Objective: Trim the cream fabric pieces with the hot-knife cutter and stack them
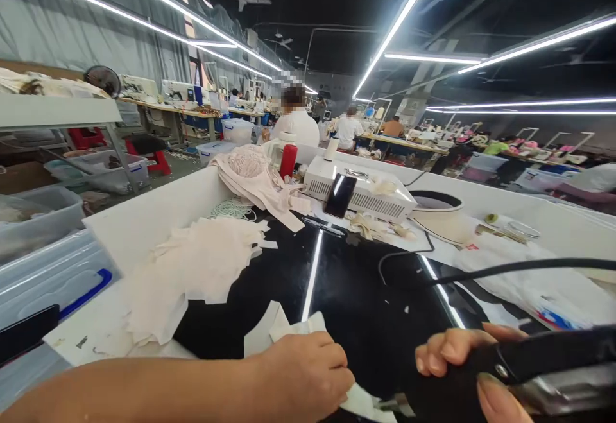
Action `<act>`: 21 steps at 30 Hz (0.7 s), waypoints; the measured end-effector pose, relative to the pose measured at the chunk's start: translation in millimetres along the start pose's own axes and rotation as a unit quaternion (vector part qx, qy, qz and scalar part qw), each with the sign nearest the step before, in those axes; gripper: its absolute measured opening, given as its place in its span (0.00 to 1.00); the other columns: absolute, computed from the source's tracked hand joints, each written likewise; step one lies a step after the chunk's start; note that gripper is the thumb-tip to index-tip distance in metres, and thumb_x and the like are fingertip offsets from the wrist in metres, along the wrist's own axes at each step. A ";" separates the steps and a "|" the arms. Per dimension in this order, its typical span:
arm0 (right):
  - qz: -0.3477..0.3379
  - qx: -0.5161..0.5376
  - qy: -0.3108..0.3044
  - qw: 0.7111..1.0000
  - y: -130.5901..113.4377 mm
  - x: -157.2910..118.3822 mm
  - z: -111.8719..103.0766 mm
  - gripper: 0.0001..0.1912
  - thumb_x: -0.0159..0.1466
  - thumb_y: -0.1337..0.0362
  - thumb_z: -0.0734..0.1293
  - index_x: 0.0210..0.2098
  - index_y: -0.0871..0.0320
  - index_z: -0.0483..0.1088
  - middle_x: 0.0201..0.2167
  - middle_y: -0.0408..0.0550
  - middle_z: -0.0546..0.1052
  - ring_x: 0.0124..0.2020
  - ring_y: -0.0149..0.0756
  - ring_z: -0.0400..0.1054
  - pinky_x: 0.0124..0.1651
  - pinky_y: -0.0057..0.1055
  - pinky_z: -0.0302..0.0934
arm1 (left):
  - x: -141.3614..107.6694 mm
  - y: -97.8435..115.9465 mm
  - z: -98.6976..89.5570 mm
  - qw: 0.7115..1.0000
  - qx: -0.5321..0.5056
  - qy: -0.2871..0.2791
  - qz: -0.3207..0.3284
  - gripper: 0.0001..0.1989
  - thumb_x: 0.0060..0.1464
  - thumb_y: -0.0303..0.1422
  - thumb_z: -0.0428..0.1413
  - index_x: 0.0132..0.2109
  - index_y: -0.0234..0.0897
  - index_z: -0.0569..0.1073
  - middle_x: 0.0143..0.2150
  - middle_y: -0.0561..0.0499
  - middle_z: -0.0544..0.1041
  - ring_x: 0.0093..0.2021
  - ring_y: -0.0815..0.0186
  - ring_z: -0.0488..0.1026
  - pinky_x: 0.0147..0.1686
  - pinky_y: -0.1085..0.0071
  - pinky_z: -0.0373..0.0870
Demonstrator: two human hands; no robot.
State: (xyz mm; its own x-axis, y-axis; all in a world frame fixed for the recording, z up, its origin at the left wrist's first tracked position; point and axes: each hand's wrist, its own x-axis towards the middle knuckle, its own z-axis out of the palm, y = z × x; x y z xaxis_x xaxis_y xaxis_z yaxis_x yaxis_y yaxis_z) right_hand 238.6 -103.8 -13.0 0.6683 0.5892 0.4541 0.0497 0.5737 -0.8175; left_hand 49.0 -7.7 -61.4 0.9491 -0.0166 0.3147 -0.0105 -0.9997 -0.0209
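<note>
My left hand (305,375) is closed, fingers curled, on a pale fabric piece (260,330) lying on the glossy black tabletop (356,294). Part of the fabric comes out below the fingers, beside a small metallic tip (397,404). At the right, my right hand (457,352) is wrapped round a black hand-held tool (553,355) with a shiny metal part; its exact kind is not clear. A pile of cream fabric pieces (202,262) lies left of the black surface, beyond my left forearm.
Farther back are a dark phone (340,195) leaning on a white vented box (360,182), a pen (325,225), a beige bra (255,182) and a red bottle (287,161). A black cable (505,269) crosses the right side. Low white walls (520,217) edge the table; people sit beyond.
</note>
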 end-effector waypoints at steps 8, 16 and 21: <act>-0.028 -0.001 -0.012 1.000 -26.8 -10.9 28.0 0.17 0.60 0.60 0.77 0.47 0.50 0.73 0.28 0.38 0.76 0.25 0.32 0.70 0.28 0.32 0.71 | -17.8 4.4 -11.8 0.993 -0.098 0.035 -0.049 0.08 0.67 0.19 0.51 0.45 0.35 0.72 0.43 0.47 0.74 0.42 0.61 0.73 0.39 0.68 0.74; -0.032 -0.005 -0.019 0.999 -26.7 -12.1 26.6 0.17 0.61 0.60 0.76 0.48 0.50 0.73 0.29 0.38 0.76 0.25 0.31 0.71 0.28 0.31 0.71 | -22.5 6.5 -9.4 0.991 -0.112 0.039 -0.058 0.09 0.68 0.20 0.51 0.48 0.35 0.73 0.46 0.47 0.75 0.44 0.61 0.74 0.39 0.69 0.76; -0.033 -0.012 -0.008 0.999 -25.9 -8.6 33.8 0.16 0.62 0.59 0.75 0.47 0.50 0.71 0.28 0.37 0.75 0.24 0.32 0.71 0.28 0.32 0.70 | -23.7 6.6 -9.0 0.992 -0.110 0.049 -0.048 0.11 0.67 0.18 0.51 0.51 0.34 0.73 0.46 0.46 0.75 0.45 0.60 0.75 0.40 0.68 0.78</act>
State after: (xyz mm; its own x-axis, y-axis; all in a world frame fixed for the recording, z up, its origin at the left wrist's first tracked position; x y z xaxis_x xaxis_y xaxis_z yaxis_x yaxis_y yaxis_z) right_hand 206.5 -104.4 16.2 0.6508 0.5597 0.5131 0.1112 0.5982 -0.7936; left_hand 23.6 -14.0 -60.4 0.9141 0.0879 0.3959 -0.0004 -0.9760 0.2175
